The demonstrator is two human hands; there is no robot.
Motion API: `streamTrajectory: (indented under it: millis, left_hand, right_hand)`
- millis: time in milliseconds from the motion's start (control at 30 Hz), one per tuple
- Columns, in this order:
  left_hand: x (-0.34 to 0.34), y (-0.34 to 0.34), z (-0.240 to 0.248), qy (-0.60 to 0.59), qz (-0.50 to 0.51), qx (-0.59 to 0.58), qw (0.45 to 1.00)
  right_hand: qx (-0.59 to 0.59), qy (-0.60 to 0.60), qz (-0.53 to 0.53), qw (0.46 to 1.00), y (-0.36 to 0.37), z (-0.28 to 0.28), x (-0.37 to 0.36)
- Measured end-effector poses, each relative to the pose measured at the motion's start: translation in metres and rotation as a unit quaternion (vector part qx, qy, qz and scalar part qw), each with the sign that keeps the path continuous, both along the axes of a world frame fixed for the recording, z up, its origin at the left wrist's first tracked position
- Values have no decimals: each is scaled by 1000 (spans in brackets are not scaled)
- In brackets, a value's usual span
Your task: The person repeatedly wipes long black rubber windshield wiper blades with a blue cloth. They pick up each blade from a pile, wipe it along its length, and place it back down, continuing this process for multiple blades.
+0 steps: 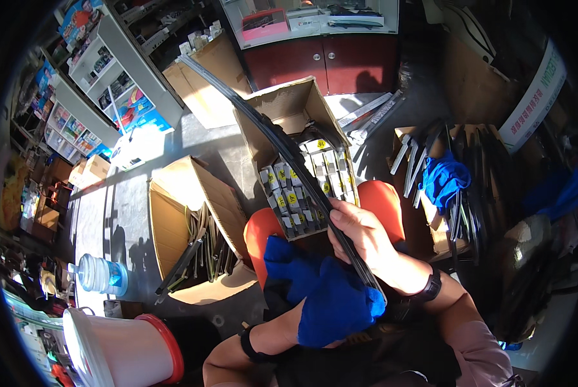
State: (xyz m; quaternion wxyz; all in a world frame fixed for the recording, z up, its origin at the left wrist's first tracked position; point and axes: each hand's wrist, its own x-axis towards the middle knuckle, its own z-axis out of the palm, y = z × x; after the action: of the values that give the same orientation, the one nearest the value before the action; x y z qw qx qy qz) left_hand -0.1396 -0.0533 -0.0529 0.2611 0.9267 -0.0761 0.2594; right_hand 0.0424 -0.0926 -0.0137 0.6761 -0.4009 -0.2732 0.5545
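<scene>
A long black wiper blade (279, 138) slants across the view, its far tip over the boxes and its near end by my lap. My right hand (360, 237) is closed around it near the lower end, thumb on top. A blue cloth (337, 303) is bunched about the blade's near end. My left hand (294, 324) grips this cloth, and its fingers are mostly hidden under the folds. Beneath the blade stands an open cardboard box (263, 145) packed with narrow boxes (293, 197) bearing yellow labels.
Left of my knees, a tilted carton (166, 219) holds dark strips. At right, another carton (440, 242) holds several blades with a blue cloth (445, 180) over them. A white bucket (124, 348) and a water jug (101, 275) are at lower left. A red cabinet (289, 61) stands ahead.
</scene>
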Motion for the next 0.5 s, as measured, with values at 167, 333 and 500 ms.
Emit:
streamTrajectory:
  millis: [167, 333, 500]
  left_hand:
    - [-7, 14, -8, 68, -41, 70, 994]
    - [-9, 21, -10, 26, -27, -272, 961]
    - [-13, 35, -8, 32, 14, -186, 982]
  right_hand:
    - [-37, -138, -62, 988, -38, 36, 54]
    - [-5, -255, -182, 950, -90, 89, 86]
    - [37, -327, -216, 920, -134, 127, 135]
